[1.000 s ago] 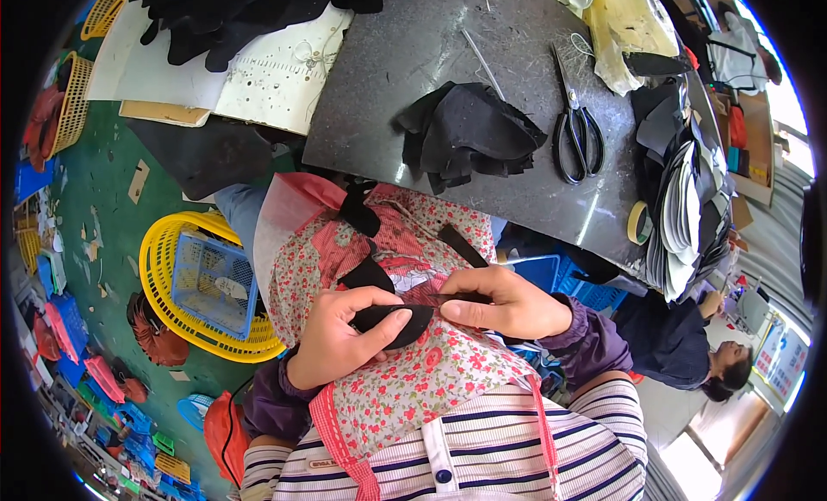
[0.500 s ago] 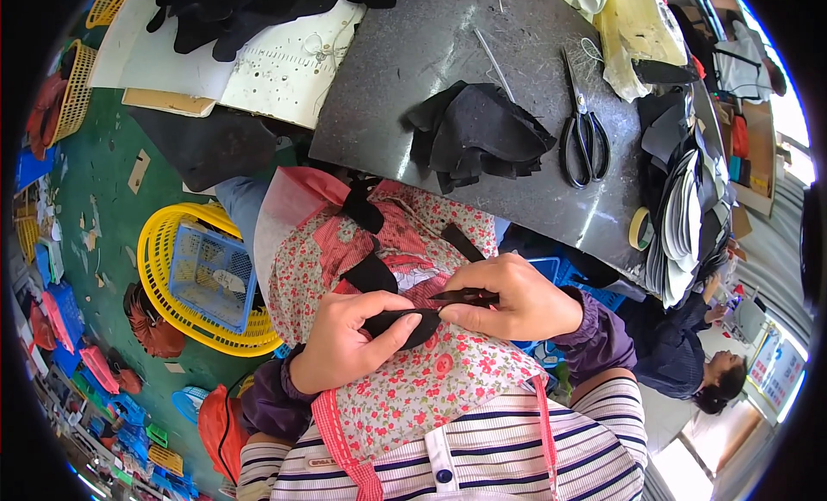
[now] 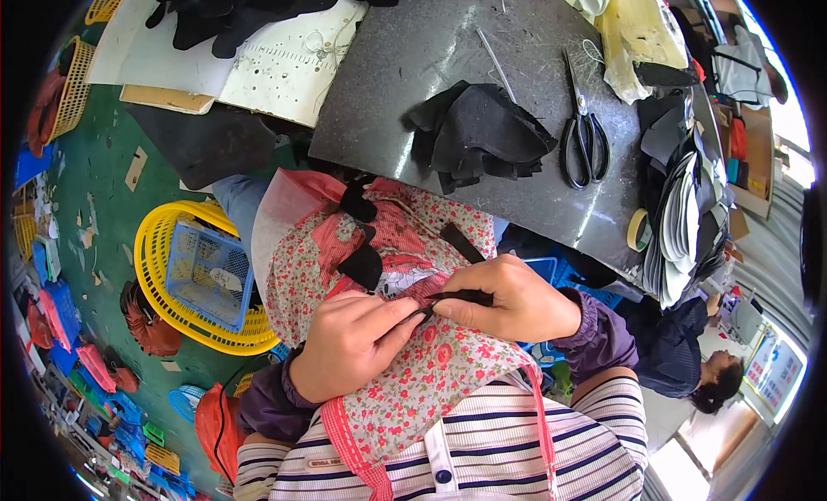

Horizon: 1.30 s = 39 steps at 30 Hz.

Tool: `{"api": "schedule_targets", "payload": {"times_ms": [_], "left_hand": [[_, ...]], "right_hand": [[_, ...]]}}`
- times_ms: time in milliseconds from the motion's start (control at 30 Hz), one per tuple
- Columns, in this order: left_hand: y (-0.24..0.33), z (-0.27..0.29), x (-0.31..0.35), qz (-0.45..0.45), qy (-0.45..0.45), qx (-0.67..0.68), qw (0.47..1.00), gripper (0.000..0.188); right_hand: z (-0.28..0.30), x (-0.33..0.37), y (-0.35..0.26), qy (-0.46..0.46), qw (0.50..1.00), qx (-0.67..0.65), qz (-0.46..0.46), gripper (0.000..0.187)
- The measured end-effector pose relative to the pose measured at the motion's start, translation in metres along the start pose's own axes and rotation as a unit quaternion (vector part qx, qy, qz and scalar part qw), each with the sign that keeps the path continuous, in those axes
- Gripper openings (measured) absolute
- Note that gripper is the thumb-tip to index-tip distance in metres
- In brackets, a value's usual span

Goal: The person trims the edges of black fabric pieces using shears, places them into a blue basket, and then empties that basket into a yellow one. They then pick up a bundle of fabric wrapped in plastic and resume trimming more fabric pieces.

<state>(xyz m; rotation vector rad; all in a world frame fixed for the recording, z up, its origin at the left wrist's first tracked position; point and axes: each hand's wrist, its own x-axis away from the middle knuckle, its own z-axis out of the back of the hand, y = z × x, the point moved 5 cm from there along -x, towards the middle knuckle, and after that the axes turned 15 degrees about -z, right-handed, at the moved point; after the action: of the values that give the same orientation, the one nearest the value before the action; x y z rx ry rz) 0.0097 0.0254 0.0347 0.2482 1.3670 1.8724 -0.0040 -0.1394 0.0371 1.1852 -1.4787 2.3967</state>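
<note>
My left hand point(image 3: 355, 337) is closed, its thumb and fingers pinching a small black fabric piece point(image 3: 425, 313) over my lap. Most of that piece is hidden by the fingers. Close beside it, my right hand point(image 3: 508, 301) is closed around dark thread snips point(image 3: 469, 297), with the thumb and fingertip at the edge of the fabric. The two hands' fingertips nearly meet. Below them a floral apron point(image 3: 413, 406) covers my lap, and several loose black pieces point(image 3: 360, 267) lie on it just beyond my hands.
On the dark metal table point(image 3: 370, 113) ahead sit a pile of black fabric point(image 3: 482, 135), large scissors point(image 3: 586, 143), a tape roll point(image 3: 638, 230) and stacked cut pieces point(image 3: 680, 217). A yellow basket point(image 3: 155, 281) stands on the green floor at left. Another person point(image 3: 680, 354) is at far right.
My left hand has turned and its fingers have closed further over the black fabric, hiding more of it. The snips' pointed tip, visible before, is now mostly hidden at the fabric.
</note>
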Motion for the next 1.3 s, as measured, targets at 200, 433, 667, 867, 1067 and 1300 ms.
{"api": "schedule_targets", "payload": {"times_ms": [200, 433, 667, 867, 1067, 1300], "left_hand": [[0.001, -0.001, 0.0, -0.013, -0.001, -0.025, 1.0, 0.019], [0.0, -0.001, 0.001, -0.015, 0.005, -0.036, 0.999, 0.015], [-0.017, -0.006, 0.012, 0.151, 0.012, 0.097, 0.984, 0.01], [-0.033, -0.002, -0.004, 0.248, 0.058, 0.291, 0.922, 0.014], [-0.053, 0.002, -0.011, -0.079, -0.093, 0.027, 0.992, 0.027], [-0.052, 0.021, -0.012, 0.14, 0.004, 0.275, 0.951, 0.021]], "right_hand": [[-0.002, 0.0, 0.0, 0.023, 1.0, 0.013, 0.006, 0.016], [0.005, -0.001, 0.015, 0.103, 0.991, -0.052, -0.061, 0.016], [-0.002, -0.007, 0.013, 0.096, 0.976, -0.196, -0.017, 0.015], [-0.001, -0.005, -0.005, 0.024, 0.989, -0.146, 0.004, 0.009], [0.043, 0.02, -0.018, 0.164, 0.961, -0.151, 0.162, 0.004], [0.087, 0.019, -0.005, 0.393, 0.896, -0.173, 0.116, 0.008]]}}
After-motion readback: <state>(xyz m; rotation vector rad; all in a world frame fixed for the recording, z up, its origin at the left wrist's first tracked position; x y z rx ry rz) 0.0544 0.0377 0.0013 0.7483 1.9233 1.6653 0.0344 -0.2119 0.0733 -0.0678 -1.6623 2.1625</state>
